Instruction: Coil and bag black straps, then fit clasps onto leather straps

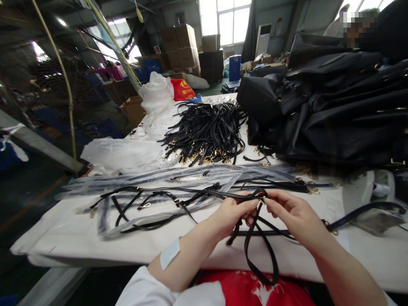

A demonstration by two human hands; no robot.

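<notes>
A thin black strap (pixel 274 265) hangs in a loop over the table's front edge, its upper part between my two hands. My left hand (pixel 237 212) is closed on the strap, thumb on top. My right hand (pixel 287 208) pinches it beside a small gold metal piece (pixel 262 199), close to the left fingertips. Other black straps with gold clasps (pixel 145 205) lie across the white table (pixel 153 242) to the left, some in clear plastic sleeves (pixel 105 216). Behind them is a big heap of black straps (pixel 210 127) with gold hooks at the near end.
Black bags (pixel 344 110) are piled high at the right, above a grey-white device (pixel 366 195). Crumpled clear plastic (pixel 124 155) and a red bag (pixel 183 89) lie at the left and back. Cardboard boxes (pixel 180 46) stand beyond. A person's partly visible head is at the top right.
</notes>
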